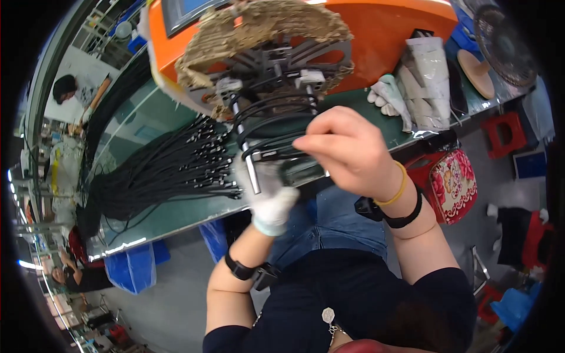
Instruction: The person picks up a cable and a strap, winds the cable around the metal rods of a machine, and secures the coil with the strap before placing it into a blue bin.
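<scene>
A black cable coil (273, 112) is looped around metal rods (250, 167) that stick out from the winding head of an orange machine. My left hand (271, 191), in a white glove, is at the near end of the left rod, just under the coil. Its fingers are mostly hidden behind the rod and cable. To the right of the coil, my bare right hand (350, 150) is closed, thumb and fingertips pinched together beside the cable loops. Whatever lies between those fingertips is too small to make out.
Many black cables with plug ends (170, 165) lie bundled on the green table (159, 220) at left. The orange machine (382, 41) stands behind, its head edged with ragged brown cardboard (265, 29). A white glove (388, 100), a wrapped roll (426, 82) and a fan (505, 44) are right.
</scene>
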Action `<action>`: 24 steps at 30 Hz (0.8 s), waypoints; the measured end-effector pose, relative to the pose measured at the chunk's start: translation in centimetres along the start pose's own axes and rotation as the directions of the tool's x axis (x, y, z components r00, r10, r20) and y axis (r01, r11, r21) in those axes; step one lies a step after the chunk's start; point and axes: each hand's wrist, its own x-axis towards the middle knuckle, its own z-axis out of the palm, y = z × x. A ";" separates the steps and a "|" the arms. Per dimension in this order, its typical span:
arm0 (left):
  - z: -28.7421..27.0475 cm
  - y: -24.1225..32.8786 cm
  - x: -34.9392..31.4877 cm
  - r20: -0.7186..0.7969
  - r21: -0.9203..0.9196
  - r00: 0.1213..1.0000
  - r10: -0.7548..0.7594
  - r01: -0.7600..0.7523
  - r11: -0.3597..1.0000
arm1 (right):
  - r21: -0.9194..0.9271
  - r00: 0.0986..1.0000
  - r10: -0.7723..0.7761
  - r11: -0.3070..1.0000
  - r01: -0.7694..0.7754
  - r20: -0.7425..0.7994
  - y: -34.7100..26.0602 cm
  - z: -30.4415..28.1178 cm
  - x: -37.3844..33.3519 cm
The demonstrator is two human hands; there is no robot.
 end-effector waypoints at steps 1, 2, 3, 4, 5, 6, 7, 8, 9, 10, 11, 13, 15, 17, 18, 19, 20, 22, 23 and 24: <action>1.1 -0.8 -0.9 -0.045 -0.084 0.975 -0.219 0.215 0.973 | -0.092 0.998 -0.058 0.994 0.062 0.038 0.0 -0.2 0.3; 1.7 -0.6 -0.6 -0.013 -0.131 0.971 -0.240 0.236 0.963 | -0.089 0.997 -0.076 0.993 0.077 0.015 -0.1 -0.1 0.4; 1.9 -0.2 0.5 0.015 -0.300 0.854 -0.520 0.500 0.812 | -0.108 0.996 -0.092 0.990 0.091 0.001 0.1 0.1 0.2; 2.5 -0.1 1.6 0.114 -0.435 0.660 -0.742 0.705 0.560 | -0.074 0.995 -0.084 0.993 0.088 0.048 0.4 -0.1 0.0; 2.7 -0.6 2.2 0.217 -0.369 0.756 -0.618 0.649 0.665 | -0.083 0.998 -0.063 0.994 0.065 0.019 0.2 0.0 0.0; 3.0 -1.1 2.7 0.319 -0.332 0.825 -0.467 0.559 0.760 | -0.049 1.000 -0.030 0.998 0.030 -0.003 0.6 0.3 -0.2; 2.8 -1.3 3.5 0.363 -0.422 0.783 -0.505 0.622 0.660 | 0.010 1.000 -0.014 1.000 0.015 -0.019 0.9 0.3 -0.3; 3.3 -1.3 4.1 0.414 -0.485 0.729 -0.545 0.683 0.546 | 0.077 0.998 0.055 0.996 -0.053 -0.022 1.5 -0.2 -0.3; 4.6 -0.8 4.5 0.336 -0.591 0.699 -0.631 0.678 0.437 | 0.164 0.993 0.118 0.980 -0.112 -0.028 2.2 -0.4 -0.1; 5.4 -0.2 4.8 0.247 -0.679 0.643 -0.725 0.649 0.344 | 0.119 0.966 0.181 0.980 -0.161 -0.185 2.5 -0.3 0.6; 5.8 -0.3 4.9 0.304 -0.661 0.617 -0.726 0.685 0.305 | 0.089 0.912 0.226 0.974 -0.208 -0.342 2.9 -0.1 1.3; 6.0 -0.4 5.0 0.041 -0.580 0.625 -0.780 0.650 0.490 | -0.044 0.838 0.184 0.970 -0.240 -0.513 3.7 1.2 2.6; 6.2 -0.9 5.1 -0.071 -0.512 0.625 -0.778 0.646 0.566 | 0.102 0.865 0.297 0.955 -0.280 -0.405 4.8 1.9 2.9; 5.6 -1.6 5.4 0.016 -0.556 0.660 -0.751 0.630 0.542 | 0.262 0.889 0.381 0.912 -0.316 -0.252 5.0 2.0 2.6; 5.5 -1.7 5.5 0.056 -0.582 0.677 -0.734 0.619 0.527 | 0.265 0.898 0.367 0.916 -0.303 -0.243 4.7 1.6 2.4; 5.2 -1.8 5.5 0.069 -0.587 0.675 -0.735 0.623 0.517 | 0.267 0.906 0.355 0.919 -0.292 -0.230 4.4 1.2 2.1; 4.9 -1.7 5.5 0.073 -0.593 0.684 -0.726 0.615 0.519 | 0.272 0.916 0.340 0.921 -0.278 -0.213 4.1 1.1 1.7; 4.1 -1.2 5.2 0.076 -0.609 0.700 -0.710 0.596 0.523 | 0.285 0.935 0.302 0.927 -0.242 -0.186 3.3 1.5 0.7; 3.2 -1.3 4.6 0.094 -0.617 0.690 -0.718 0.607 0.502 | 0.300 0.946 0.276 0.929 -0.217 -0.172 2.8 1.4 -0.2; 2.3 -1.0 3.8 0.138 -0.579 0.674 -0.726 0.649 0.493 | 0.281 0.943 0.282 0.932 -0.227 -0.174 2.0 1.4 -1.1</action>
